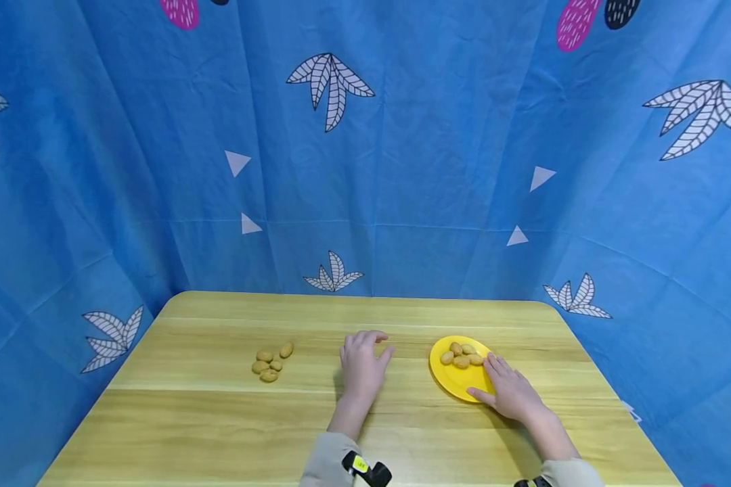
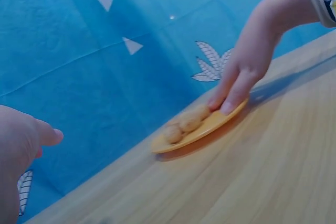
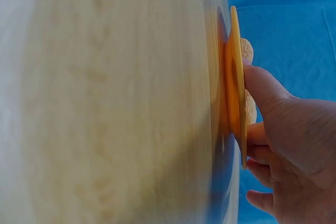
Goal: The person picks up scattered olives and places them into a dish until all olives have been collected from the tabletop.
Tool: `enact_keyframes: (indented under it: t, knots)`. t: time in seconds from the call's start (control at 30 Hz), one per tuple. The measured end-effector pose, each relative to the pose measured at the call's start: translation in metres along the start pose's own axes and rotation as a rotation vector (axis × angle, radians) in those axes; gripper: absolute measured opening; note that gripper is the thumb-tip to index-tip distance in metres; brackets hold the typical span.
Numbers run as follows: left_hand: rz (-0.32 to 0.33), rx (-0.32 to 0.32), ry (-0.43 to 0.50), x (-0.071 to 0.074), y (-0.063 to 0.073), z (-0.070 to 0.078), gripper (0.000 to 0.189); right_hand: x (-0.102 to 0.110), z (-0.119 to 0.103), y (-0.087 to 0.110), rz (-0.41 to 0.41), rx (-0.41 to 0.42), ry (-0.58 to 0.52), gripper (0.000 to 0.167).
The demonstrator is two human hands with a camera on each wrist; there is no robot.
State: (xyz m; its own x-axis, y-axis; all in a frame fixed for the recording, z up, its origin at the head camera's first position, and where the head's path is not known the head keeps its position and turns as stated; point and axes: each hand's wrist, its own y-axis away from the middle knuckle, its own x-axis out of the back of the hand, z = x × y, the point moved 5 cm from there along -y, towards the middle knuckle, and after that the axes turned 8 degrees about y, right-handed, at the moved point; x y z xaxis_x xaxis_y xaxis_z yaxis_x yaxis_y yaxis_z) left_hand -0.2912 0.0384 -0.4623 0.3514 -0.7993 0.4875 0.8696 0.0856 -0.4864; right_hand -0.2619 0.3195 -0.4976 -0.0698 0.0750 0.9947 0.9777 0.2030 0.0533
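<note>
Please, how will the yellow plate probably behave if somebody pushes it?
The yellow plate is probably stiff: it looks unbent where the right hand touches it. It will likely slide rather than roll, since it lies flat on the table. The rounded tan pieces on it might shift or roll, as the plate looks shallow.
</note>
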Motion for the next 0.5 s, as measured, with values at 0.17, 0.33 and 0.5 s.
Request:
enact_keyframes:
  t: [0.17, 0.33, 0.5]
  knots:
    - [0.005, 0.049, -0.016, 0.018, -0.002, -0.011, 0.023, 0.000, 0.000, 0.000, 0.003, 0.001, 0.004, 0.084]
    - [0.043, 0.069, -0.024, 0.038, -0.002, -0.022, 0.022, 0.000, 0.000, 0.000, -0.004, 0.002, 0.005, 0.085]
    - [0.117, 0.058, -0.042, 0.060, -0.002, -0.034, 0.022, 0.000, -0.001, -0.001, -0.010, 0.001, -0.001, 0.085]
